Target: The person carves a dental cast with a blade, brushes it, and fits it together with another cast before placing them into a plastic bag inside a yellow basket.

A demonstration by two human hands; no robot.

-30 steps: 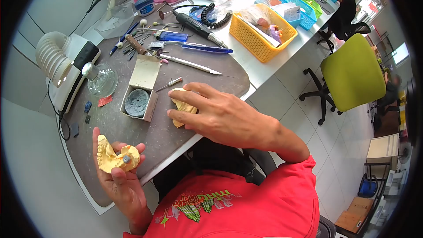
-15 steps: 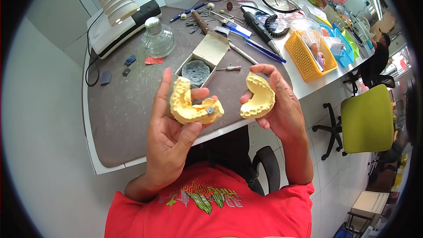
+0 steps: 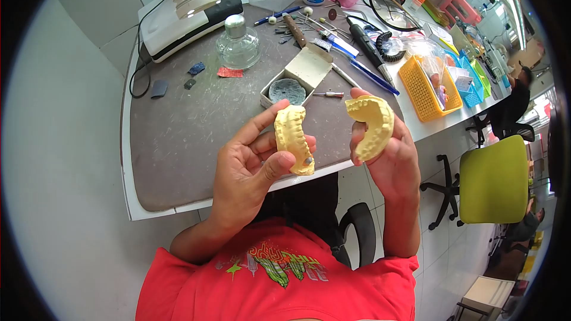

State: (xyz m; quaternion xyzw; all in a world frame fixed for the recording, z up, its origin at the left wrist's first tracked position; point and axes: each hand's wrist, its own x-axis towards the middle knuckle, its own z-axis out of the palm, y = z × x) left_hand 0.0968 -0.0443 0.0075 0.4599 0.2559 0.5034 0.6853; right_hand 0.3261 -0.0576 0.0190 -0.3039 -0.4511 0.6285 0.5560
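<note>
My left hand [image 3: 244, 169] is closed on a yellow plaster dental cast [image 3: 291, 137], its row of teeth turned upward and a small grey piece [image 3: 308, 161] set near its lower end. A second, horseshoe-shaped dental cast [image 3: 379, 126] is gripped in my right hand [image 3: 395, 163], tilted with its teeth along the outer curve. The two casts are held apart, above the front edge of the bench. Just beyond them lies an open small white box [image 3: 309, 68] with a round grey disc [image 3: 287, 92] in it.
A glass bottle with a metal cap [image 3: 238, 47] stands behind the box. Handpiece [image 3: 369, 44], brushes and several small tools lie at the back. A yellow basket [image 3: 425, 92] is at right, beside a green chair [image 3: 493, 179]; a person in black [image 3: 519, 95] sits farther off.
The left cast has moved right, closer to the other one, and has been turned so its teeth show edge-on. My right hand has shifted slightly right and rotated its cast. The view has shifted.
</note>
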